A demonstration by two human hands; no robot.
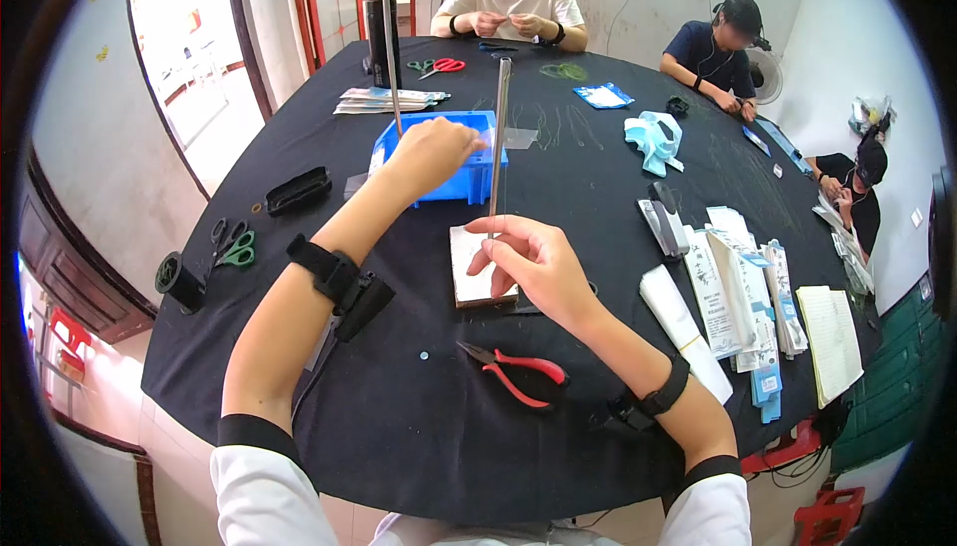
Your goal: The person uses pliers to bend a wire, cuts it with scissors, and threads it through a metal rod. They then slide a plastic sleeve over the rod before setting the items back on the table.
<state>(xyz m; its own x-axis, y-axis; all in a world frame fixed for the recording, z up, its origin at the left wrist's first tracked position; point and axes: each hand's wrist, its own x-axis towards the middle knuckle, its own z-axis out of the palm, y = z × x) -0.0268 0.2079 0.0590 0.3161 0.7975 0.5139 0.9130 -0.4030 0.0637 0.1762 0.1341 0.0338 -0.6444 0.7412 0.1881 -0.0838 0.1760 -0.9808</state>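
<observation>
My left hand [431, 155] reaches over a blue plastic bin [454, 188], fingers pinched together beside an upright metal rod [500, 112]. Something thin and translucent shows at its fingertips, too small to name. The rod rises from a block with a white top [467, 252]. My right hand [538, 262] is at the rod's lower end just above the block, with thumb and fingers curled together. What those fingers hold, if anything, is hidden. Red-handled pliers [528, 364] lie on the black cloth nearer to me.
Green-handled scissors [237, 248], a black open case [299, 192] and a spool [177, 282] lie left. To the right are a stapler [663, 222], printed paper packets [723, 297] and a notebook [827, 342]. Red scissors [444, 66] lie farther back. Several people sit around the table.
</observation>
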